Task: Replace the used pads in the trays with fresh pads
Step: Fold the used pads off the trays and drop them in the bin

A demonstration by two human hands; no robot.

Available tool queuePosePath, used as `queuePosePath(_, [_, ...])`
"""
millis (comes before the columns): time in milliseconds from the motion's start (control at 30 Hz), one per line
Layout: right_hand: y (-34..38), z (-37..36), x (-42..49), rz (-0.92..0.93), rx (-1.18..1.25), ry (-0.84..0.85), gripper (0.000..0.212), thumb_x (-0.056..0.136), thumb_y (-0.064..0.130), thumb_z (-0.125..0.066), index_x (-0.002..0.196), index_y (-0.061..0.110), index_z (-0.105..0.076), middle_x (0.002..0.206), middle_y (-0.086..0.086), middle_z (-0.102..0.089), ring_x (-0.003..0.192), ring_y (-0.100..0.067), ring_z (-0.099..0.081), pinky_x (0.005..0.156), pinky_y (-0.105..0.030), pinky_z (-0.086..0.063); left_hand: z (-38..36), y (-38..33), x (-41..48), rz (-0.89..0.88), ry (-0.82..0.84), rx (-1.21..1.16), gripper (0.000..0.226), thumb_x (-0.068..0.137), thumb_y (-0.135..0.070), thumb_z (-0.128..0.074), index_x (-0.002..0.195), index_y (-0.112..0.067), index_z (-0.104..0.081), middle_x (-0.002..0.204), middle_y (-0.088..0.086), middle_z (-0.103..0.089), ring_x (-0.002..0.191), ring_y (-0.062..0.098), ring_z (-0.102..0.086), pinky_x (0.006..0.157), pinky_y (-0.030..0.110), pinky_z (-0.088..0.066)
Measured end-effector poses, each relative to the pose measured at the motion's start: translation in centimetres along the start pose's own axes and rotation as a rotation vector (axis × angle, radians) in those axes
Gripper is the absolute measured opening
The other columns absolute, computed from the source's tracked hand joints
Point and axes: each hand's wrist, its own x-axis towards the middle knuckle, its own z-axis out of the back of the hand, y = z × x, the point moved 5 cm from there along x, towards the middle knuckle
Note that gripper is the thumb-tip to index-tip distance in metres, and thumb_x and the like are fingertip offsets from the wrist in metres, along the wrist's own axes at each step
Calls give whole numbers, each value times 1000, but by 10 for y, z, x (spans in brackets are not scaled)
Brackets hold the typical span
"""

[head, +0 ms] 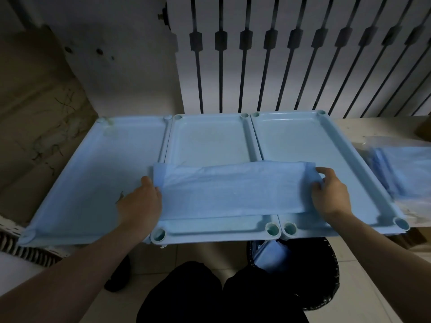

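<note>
Three light blue trays lie side by side on a ledge: a left tray point(77, 183), a middle tray point(210, 141) and a right tray point(303, 136). A folded blue pad point(233, 190) stretches across the near part of the middle and right trays. My left hand point(142, 201) grips its left end. My right hand point(331, 194) pinches its right end, fingers curled over the edge. The far parts of the trays are bare.
A stack of blue pads in clear wrap point(405, 173) lies on the ledge to the right. A black-lined bin point(310, 271) holding crumpled blue pads point(270, 255) stands on the tiled floor below. A barred railing point(279, 54) rises behind the trays.
</note>
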Motion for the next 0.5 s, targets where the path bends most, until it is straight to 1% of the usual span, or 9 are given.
queuePosePath(67, [1,-2,0,11,-45,-5,40,93,11,-46,132,16,-46,105,-24,-65,97,-46,-58,80,-45,-44,0,2,0,8,-5,-19,26,102,-33,-31,105,-10,-41,82,8,-60,67,26,-51,61,34,-35])
queuePosePath(200, [5,-2,-2,15,-109,-9,40,94,12,-45,134,17,-45,106,-27,-63,97,-47,-58,78,-45,-43,0,7,0,31,-1,-105,35,99,-44,-37,108,-11,-44,90,10,-65,82,31,-63,66,35,-41])
queuePosePath(300, [8,0,-2,52,-169,0,39,95,12,-44,133,16,-45,107,-26,-64,96,-46,-58,77,-44,-44,2,4,-5,-10,-26,-64,32,100,-43,-38,114,-14,-44,94,8,-67,85,30,-64,66,33,-38])
queuePosePath(400, [4,7,0,88,-262,-18,39,96,11,-41,134,17,-43,114,-22,-63,97,-44,-58,77,-44,-43,-1,-12,-6,-76,-63,-48,23,101,-36,-38,110,-18,-46,86,5,-69,78,30,-65,64,31,-35])
queuePosePath(500, [-12,23,3,27,-310,-57,40,96,11,-38,135,17,-42,117,-23,-61,99,-45,-58,80,-46,-44,-12,-39,0,-144,-70,-31,21,100,-34,-39,105,-16,-48,78,7,-68,72,33,-65,61,32,-37])
